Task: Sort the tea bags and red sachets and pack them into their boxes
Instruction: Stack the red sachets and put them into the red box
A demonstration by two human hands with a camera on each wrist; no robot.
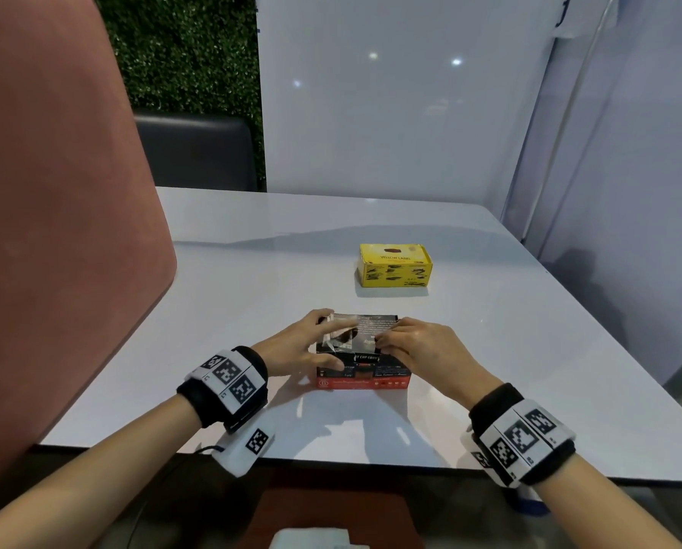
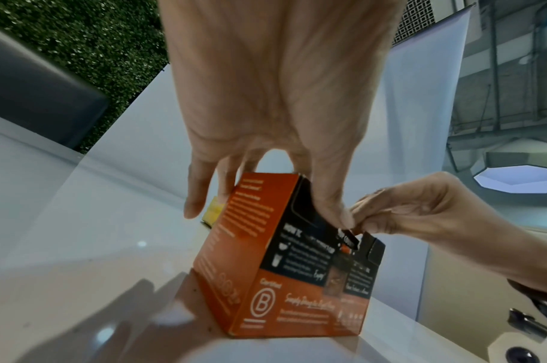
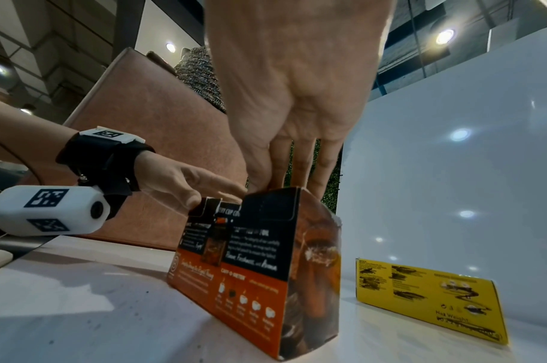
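Observation:
An orange-and-black box (image 1: pixel 365 376) stands upright near the front of the white table (image 1: pixel 252 311), and both hands are on its top. My left hand (image 1: pixel 323 342) spans the lid, fingers over the far edge and thumb (image 2: pixel 336 213) on the front flap. My right hand (image 1: pixel 394 338) pinches the lid's front edge from the right, its fingers (image 3: pixel 306 167) pointing down onto the top of the box (image 3: pixel 259 270). A shut yellow box (image 1: pixel 394 267) sits further back. No loose tea bags or sachets show.
A pink chair back (image 1: pixel 54 231) rises at the left edge of the table. A dark seat (image 1: pixel 196 152) and white panels stand behind it. The yellow box (image 3: pixel 427 294) lies just beyond the orange one. The table's front edge runs close under my wrists.

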